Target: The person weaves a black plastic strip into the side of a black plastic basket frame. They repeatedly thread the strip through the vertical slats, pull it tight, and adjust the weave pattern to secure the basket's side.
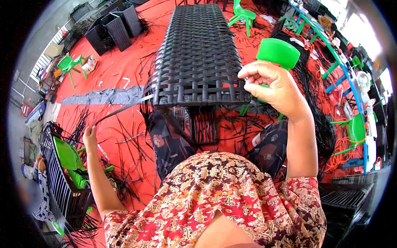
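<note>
A black woven panel (198, 58) of flat plastic strips stands in front of me, between my knees, its near end showing an open lattice. Off to the left, my left hand (89, 138) pinches the end of a black strip (118, 110). That strip runs taut up to the panel's left edge, where it blurs with motion. My right hand (275, 84) is raised at the panel's near right corner. Its fingers are loosely curled, with a gap between thumb and index finger, and nothing visible in them.
Loose black strips litter the red floor covering (136, 165). A green chair (279, 53) stands behind my right hand. To the left, another person's hand (40, 163) shows beside a black strip-work frame (68, 177) and a green chair (66, 153). A blue-edged bench (351, 82) lies right.
</note>
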A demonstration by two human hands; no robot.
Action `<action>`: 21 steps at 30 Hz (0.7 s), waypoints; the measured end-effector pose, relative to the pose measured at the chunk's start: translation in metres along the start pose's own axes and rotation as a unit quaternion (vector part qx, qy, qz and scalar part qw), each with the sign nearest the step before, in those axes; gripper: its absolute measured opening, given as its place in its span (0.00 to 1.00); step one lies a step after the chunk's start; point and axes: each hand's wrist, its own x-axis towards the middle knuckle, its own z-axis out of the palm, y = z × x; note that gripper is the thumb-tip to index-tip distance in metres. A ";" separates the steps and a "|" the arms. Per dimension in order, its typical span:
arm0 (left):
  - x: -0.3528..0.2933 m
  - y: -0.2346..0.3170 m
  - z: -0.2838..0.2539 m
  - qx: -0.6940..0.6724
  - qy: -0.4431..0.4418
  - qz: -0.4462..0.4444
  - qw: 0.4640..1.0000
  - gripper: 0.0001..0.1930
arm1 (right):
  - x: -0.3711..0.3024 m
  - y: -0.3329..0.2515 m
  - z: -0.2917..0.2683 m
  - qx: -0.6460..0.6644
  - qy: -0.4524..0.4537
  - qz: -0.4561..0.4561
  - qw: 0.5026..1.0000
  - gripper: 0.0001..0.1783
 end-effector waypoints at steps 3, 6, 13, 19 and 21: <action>0.002 -0.017 -0.012 0.031 -0.012 -0.095 0.995 0.11 | -0.002 -0.001 0.005 -0.096 0.007 -0.023 0.995 0.09; 0.010 -0.022 -0.010 0.392 -0.011 0.058 0.918 0.11 | 0.002 0.004 0.014 -0.116 0.018 -0.086 0.989 0.09; -0.058 0.273 0.132 -0.122 -0.180 0.199 0.956 0.19 | -0.003 -0.005 -0.001 -0.200 -0.003 -0.030 0.979 0.11; -0.074 0.321 0.165 -0.087 -0.239 0.377 0.891 0.18 | -0.006 -0.002 -0.019 -0.207 -0.034 -0.047 0.976 0.11; -0.070 0.315 0.173 -0.115 -0.236 0.379 0.887 0.16 | -0.007 0.000 -0.019 -0.241 -0.028 -0.083 0.967 0.11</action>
